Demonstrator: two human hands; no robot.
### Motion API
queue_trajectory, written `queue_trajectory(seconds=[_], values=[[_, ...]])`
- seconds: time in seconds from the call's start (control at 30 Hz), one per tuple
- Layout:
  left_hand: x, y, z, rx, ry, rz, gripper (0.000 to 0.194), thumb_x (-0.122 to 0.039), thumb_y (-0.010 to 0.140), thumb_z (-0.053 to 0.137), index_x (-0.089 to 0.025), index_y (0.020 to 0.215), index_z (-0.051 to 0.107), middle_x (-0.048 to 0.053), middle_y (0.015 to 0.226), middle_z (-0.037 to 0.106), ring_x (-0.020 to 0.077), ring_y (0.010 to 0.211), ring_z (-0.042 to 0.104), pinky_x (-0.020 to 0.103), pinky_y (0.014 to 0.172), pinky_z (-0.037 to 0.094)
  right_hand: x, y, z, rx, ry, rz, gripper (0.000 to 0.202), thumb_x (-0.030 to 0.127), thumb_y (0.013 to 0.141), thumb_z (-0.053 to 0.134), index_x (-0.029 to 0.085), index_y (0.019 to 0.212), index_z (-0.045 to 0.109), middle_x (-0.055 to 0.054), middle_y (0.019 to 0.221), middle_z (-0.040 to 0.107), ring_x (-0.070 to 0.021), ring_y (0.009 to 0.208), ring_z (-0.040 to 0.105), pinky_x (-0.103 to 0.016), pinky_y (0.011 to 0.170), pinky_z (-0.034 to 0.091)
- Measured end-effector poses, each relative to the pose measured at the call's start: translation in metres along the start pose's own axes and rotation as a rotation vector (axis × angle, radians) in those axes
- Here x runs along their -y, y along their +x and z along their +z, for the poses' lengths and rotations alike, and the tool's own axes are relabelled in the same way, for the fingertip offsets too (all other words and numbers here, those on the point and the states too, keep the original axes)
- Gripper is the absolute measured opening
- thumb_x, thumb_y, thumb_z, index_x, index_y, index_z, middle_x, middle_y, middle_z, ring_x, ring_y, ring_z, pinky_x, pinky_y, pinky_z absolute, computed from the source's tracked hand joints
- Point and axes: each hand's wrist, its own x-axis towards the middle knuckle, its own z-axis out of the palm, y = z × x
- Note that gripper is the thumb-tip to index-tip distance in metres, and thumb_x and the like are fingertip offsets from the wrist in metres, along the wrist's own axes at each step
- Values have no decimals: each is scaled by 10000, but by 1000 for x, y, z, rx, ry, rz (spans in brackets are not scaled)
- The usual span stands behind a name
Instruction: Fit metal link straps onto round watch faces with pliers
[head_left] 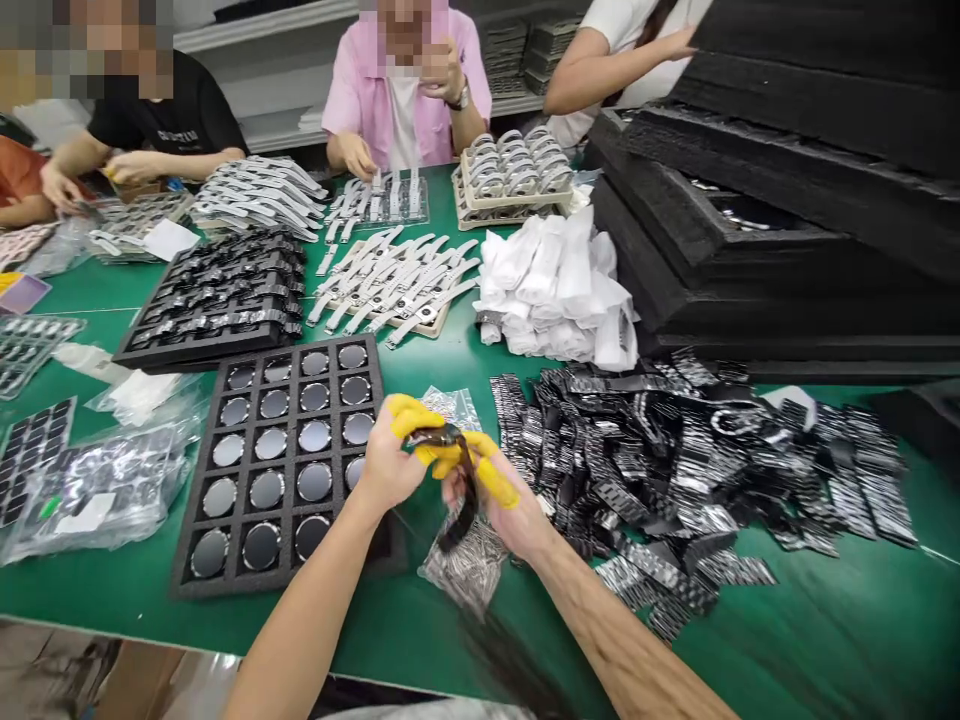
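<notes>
Yellow finger covers sit on several fingers of both my hands. My left hand (397, 450) is closed round a dark watch case (439, 437), at the right edge of a black foam tray (304, 368) of round watch faces. My right hand (506, 492) grips the dark watch band (463, 510) that hangs down from the case. Its fingertips partly hide where band and case meet. Under my hands lies a clear plastic bag (469, 570) full of small thin metal pieces. A heap of black link watch bands (637, 460) spreads to the right of my right hand.
Behind the foam tray stands a tray of black-banded watches (217, 290). Light-strapped watches (397, 285) and white-wrapped bundles (555, 285) lie further back. Large black foam trays (750, 270) are stacked at the right. Plastic bags (105, 490) lie left. Several people sit across the table.
</notes>
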Motion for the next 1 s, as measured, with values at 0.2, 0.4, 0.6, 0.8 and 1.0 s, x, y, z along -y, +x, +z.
queue_trajectory(seconds=[0.2,0.4,0.6,0.8,1.0], values=[[8,7,-13,-368,-222,-348,379,-585,982,661,-259,1141,551,83,1241,714,176,868,750,321,745,598,-7,-1,-3,216,-401,227,309,513,937,710,216,909,631,40,585,647,-112,448,512,-233,444,373],[-1,-4,7,383,-232,-305,395,-495,838,856,-208,1036,670,119,1123,740,267,1073,707,424,953,565,10,7,-14,-164,-43,60,482,572,813,809,237,1065,571,89,545,602,-116,398,486,-226,409,350],[2,-1,10,202,-358,-711,376,-429,843,822,-193,1056,621,30,945,732,190,881,709,303,796,545,40,-5,-36,-21,-434,93,327,519,931,692,245,1087,603,24,766,698,-156,580,620,-282,552,467],[-1,11,1,-67,-441,-798,467,-446,748,862,-187,1052,620,3,855,726,151,809,687,252,749,501,42,-25,-28,429,-1614,150,90,181,898,730,200,986,722,-69,968,718,-240,905,674,-311,734,461],[-13,13,2,-61,-525,-848,545,-491,697,905,-180,1056,637,-21,789,708,48,506,462,203,509,330,27,-23,3,423,-1855,93,141,196,1024,577,183,1005,716,-123,1036,709,-262,955,683,-328,739,460]])
